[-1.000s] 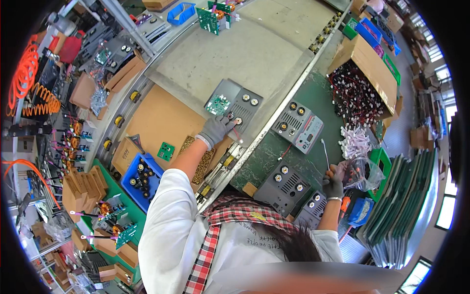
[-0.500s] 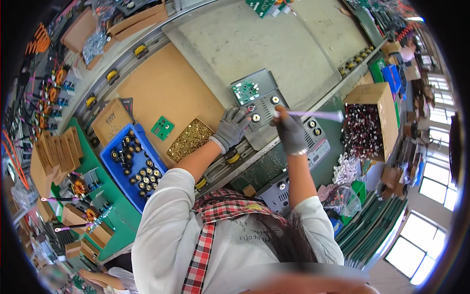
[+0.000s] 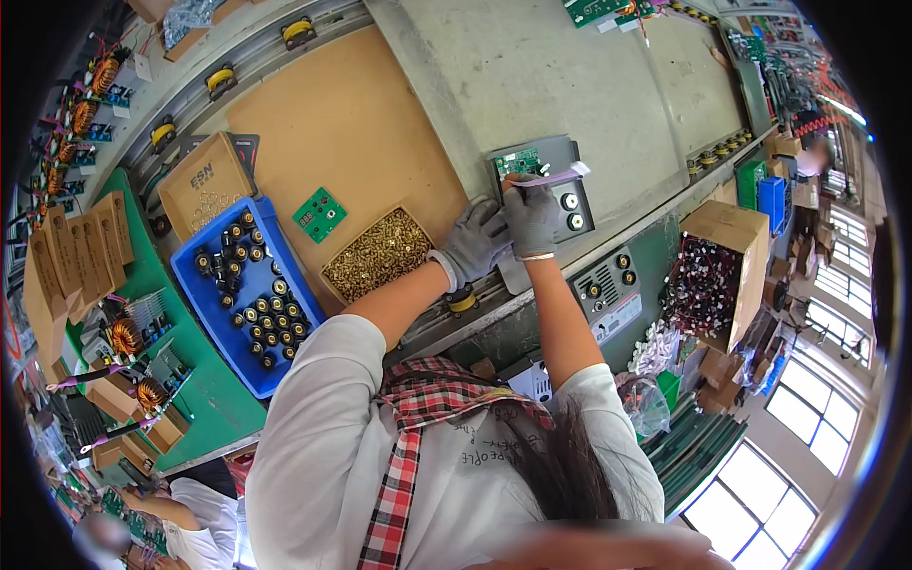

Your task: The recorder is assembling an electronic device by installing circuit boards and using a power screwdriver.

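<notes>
- Apparently mid-fitting, the right hand (image 3: 534, 218) gripped a pale stick (image 3: 574, 172) over the grey panel (image 3: 560, 154).
- The left hand (image 3: 473, 247) lay by the panel, its hold unclear.
- Steady aim seemed needed next.

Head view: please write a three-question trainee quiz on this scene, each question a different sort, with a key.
1. True or false: the small rectangular green circuit board lies on the flat tan sheet.
2. Multiple choice: what holds the loose round black-and-gold parts? A) a wooden crate; B) the long blue plastic bin; C) a white bucket.
3. Open question: which grey-gloved hand grips the slim pale-lilac stick?

Key: 1. True. 2. B. 3. The right hand.
</notes>
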Demonstrator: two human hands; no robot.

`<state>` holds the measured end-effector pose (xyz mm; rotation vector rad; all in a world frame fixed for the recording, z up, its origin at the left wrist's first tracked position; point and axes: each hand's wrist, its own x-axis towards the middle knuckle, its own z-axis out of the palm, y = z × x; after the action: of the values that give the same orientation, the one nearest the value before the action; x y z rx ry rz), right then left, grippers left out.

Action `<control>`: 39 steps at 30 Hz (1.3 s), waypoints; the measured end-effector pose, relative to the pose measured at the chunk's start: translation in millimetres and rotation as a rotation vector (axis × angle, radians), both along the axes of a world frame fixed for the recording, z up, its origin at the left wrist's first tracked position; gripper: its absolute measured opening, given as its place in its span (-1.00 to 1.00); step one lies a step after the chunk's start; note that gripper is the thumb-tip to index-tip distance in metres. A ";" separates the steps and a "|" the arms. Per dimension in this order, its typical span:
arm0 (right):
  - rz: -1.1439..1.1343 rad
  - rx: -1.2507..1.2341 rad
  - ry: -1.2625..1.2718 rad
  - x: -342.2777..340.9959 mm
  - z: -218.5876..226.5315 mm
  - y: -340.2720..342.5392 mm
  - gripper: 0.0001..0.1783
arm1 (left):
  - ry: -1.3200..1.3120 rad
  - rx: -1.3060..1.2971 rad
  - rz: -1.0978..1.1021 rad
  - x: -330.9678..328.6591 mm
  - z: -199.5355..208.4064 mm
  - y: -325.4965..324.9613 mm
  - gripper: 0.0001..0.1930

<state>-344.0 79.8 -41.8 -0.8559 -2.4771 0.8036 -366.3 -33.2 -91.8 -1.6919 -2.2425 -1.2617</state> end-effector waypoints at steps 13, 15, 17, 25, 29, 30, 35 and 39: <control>-0.087 -0.151 0.081 6.9 -18.0 8.1 -0.83 | -0.010 0.027 0.036 5.7 3.7 4.5 -0.73; -0.098 -0.101 -0.016 5.3 -12.4 4.0 -0.84 | 0.011 0.051 0.064 7.3 0.1 5.1 -0.74; -0.105 -0.051 -0.111 1.5 -8.5 -1.2 -0.83 | 0.018 0.022 0.074 7.3 -2.4 3.3 -0.74; 0.030 0.160 -0.055 0.0 -6.1 -6.3 -0.88 | 0.020 -0.053 0.058 11.7 -8.0 4.2 -0.67; 0.055 0.144 -0.097 -2.2 -2.3 -7.6 -0.86 | -0.055 -0.064 0.101 13.7 -6.2 3.4 -0.63; 0.071 0.145 -0.136 -2.0 -4.6 -6.0 -0.86 | -0.116 0.003 0.152 14.9 -5.6 2.7 -0.62; -0.009 0.098 -0.243 -5.9 -7.5 -7.0 -0.83 | -0.172 -0.014 0.066 18.8 -19.9 6.6 -0.68; -0.058 0.056 -0.380 -11.3 4.0 -6.2 -0.82 | -0.218 -0.059 -0.040 21.9 -14.0 -0.2 -0.67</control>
<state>-355.3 73.6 -37.9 -1.1435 -2.7676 0.5916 -344.4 -33.4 -105.8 -1.7016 -2.3977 -1.4690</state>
